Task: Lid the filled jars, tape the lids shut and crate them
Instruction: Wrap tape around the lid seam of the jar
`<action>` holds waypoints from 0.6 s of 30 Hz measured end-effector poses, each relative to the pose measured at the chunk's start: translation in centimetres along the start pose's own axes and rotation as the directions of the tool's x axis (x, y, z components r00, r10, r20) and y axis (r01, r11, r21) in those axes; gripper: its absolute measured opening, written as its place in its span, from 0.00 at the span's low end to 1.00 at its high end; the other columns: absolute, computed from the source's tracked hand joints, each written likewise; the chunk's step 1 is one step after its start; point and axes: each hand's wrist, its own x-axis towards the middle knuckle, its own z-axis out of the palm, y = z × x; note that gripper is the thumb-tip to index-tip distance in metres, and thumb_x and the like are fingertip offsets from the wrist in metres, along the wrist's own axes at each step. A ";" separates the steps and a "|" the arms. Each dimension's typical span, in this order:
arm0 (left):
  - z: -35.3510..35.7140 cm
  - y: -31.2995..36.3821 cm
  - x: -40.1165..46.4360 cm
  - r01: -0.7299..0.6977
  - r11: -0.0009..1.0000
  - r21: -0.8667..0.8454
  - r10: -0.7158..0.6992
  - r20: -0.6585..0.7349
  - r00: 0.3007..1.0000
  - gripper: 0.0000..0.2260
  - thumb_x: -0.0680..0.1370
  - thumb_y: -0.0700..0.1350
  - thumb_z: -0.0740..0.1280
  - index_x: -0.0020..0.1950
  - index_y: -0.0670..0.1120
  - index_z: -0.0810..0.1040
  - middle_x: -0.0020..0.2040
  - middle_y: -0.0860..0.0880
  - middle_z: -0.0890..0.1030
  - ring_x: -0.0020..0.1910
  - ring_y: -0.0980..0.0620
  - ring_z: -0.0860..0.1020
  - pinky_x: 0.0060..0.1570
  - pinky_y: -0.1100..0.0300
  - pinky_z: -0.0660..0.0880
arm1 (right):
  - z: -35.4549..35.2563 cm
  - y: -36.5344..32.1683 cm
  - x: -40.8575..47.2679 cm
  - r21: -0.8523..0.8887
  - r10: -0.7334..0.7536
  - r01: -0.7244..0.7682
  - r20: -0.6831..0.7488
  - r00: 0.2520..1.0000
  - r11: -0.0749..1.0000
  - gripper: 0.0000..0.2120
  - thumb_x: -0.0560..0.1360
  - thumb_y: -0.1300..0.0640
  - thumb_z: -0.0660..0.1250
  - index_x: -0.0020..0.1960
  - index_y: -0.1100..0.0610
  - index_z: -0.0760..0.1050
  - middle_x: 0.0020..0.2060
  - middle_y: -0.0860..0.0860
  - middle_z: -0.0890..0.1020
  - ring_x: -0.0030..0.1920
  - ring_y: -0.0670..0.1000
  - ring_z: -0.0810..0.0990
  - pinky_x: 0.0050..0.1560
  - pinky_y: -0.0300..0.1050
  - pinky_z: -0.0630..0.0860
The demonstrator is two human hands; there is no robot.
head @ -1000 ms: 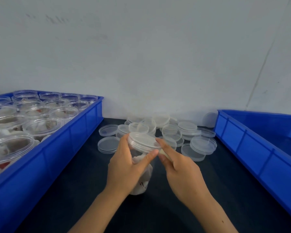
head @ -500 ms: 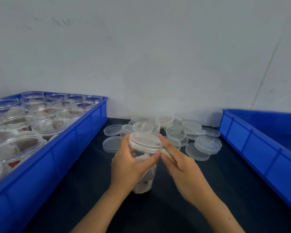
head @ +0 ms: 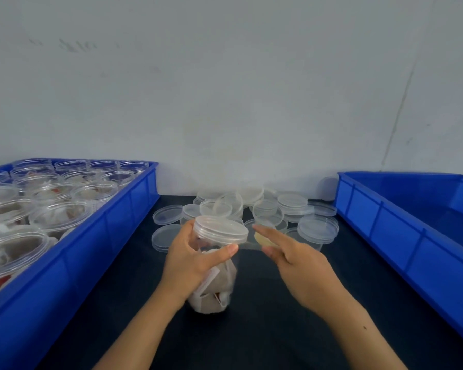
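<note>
The left hand (head: 195, 259) is gripping the lidded jar (head: 215, 265); the right hand (head: 294, 259) is pinching tape (head: 249, 245) at its 3 o'clock.

On the dark bench (head: 265, 329), the left hand (head: 190, 263) grips a lidded clear jar (head: 214, 284) just under its lid (head: 221, 229). At 3 o'clock of the lid, the right hand (head: 300, 263) pinches a strip of clear tape (head: 247, 243) running from the lid. Loose lids (head: 292, 206) lie at 12 o'clock. A blue crate of open jars (head: 72, 249) stands at 9 o'clock, another blue crate (head: 401, 222) at 3 o'clock.
</note>
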 end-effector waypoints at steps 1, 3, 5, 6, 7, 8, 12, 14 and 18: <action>0.0 0.1 0.0 0.006 1.000 -0.016 -0.005 0.029 1.000 0.31 0.56 0.55 0.81 0.57 0.55 0.75 0.51 0.63 0.82 0.51 0.65 0.80 0.43 0.71 0.75 | 0.0 0.0 0.0 0.018 0.011 -0.011 0.020 1.000 1.000 0.20 0.82 0.46 0.54 0.72 0.30 0.57 0.60 0.43 0.79 0.59 0.48 0.75 0.49 0.39 0.67; -0.1 0.2 -0.1 0.018 0.999 -0.046 -0.015 0.078 0.997 0.34 0.57 0.53 0.83 0.59 0.53 0.74 0.52 0.62 0.82 0.51 0.65 0.80 0.42 0.74 0.75 | 0.2 -0.1 0.1 0.038 0.018 -0.019 0.030 0.999 0.999 0.21 0.82 0.45 0.54 0.71 0.28 0.57 0.59 0.43 0.79 0.59 0.48 0.75 0.49 0.39 0.67; -0.1 0.1 -0.1 0.031 0.995 -0.091 -0.022 0.100 0.995 0.37 0.55 0.53 0.82 0.61 0.50 0.72 0.52 0.61 0.83 0.51 0.63 0.81 0.43 0.73 0.75 | 0.4 -0.1 0.2 0.037 0.000 0.000 0.005 1.000 0.999 0.21 0.82 0.45 0.54 0.71 0.28 0.57 0.57 0.42 0.80 0.54 0.45 0.76 0.49 0.37 0.68; -0.1 0.0 -0.2 0.039 0.993 -0.112 -0.027 0.105 0.994 0.38 0.54 0.54 0.80 0.61 0.50 0.70 0.51 0.61 0.83 0.51 0.63 0.81 0.43 0.72 0.75 | 0.5 -0.1 0.2 0.034 -0.011 0.011 -0.009 1.000 0.999 0.21 0.82 0.45 0.54 0.71 0.28 0.57 0.55 0.42 0.81 0.49 0.43 0.76 0.48 0.35 0.68; -0.1 0.0 -0.2 0.048 0.991 -0.129 -0.034 0.111 0.993 0.39 0.53 0.54 0.79 0.61 0.51 0.68 0.50 0.62 0.83 0.50 0.63 0.81 0.43 0.72 0.76 | 0.5 -0.1 0.1 0.034 -0.015 0.015 -0.018 1.000 0.999 0.20 0.82 0.45 0.54 0.71 0.28 0.57 0.50 0.41 0.81 0.43 0.42 0.76 0.47 0.32 0.69; -0.1 -0.1 -0.2 0.053 0.989 -0.140 -0.036 0.118 0.992 0.39 0.53 0.54 0.78 0.60 0.52 0.67 0.50 0.62 0.83 0.50 0.62 0.81 0.42 0.71 0.76 | 0.6 -0.2 0.1 0.037 -0.012 0.012 -0.024 1.000 0.999 0.20 0.82 0.45 0.54 0.71 0.28 0.57 0.44 0.41 0.80 0.40 0.42 0.75 0.43 0.30 0.69; 0.0 -0.4 -0.1 0.071 0.984 -0.165 -0.046 0.155 0.987 0.39 0.54 0.55 0.78 0.60 0.53 0.64 0.50 0.63 0.83 0.51 0.62 0.81 0.42 0.70 0.77 | 0.7 -0.5 0.0 0.033 0.004 -0.002 -0.041 0.999 0.999 0.20 0.82 0.45 0.53 0.72 0.29 0.58 0.37 0.45 0.79 0.39 0.45 0.77 0.40 0.33 0.71; 0.1 -0.4 -0.2 0.067 0.985 -0.160 -0.039 0.170 0.985 0.39 0.55 0.55 0.77 0.61 0.53 0.63 0.50 0.63 0.83 0.52 0.62 0.81 0.43 0.70 0.77 | 0.7 -0.7 0.0 0.023 0.007 -0.006 -0.042 0.999 1.000 0.20 0.82 0.45 0.53 0.73 0.31 0.58 0.35 0.45 0.78 0.37 0.45 0.77 0.39 0.34 0.71; 0.2 -0.3 -0.4 0.026 0.991 -0.132 0.000 0.193 0.981 0.37 0.58 0.57 0.75 0.60 0.54 0.62 0.52 0.67 0.81 0.53 0.65 0.79 0.44 0.73 0.75 | 0.8 -1.1 -0.1 -0.007 0.002 -0.002 -0.023 1.000 1.000 0.20 0.83 0.46 0.52 0.74 0.36 0.59 0.39 0.46 0.81 0.39 0.46 0.77 0.42 0.40 0.74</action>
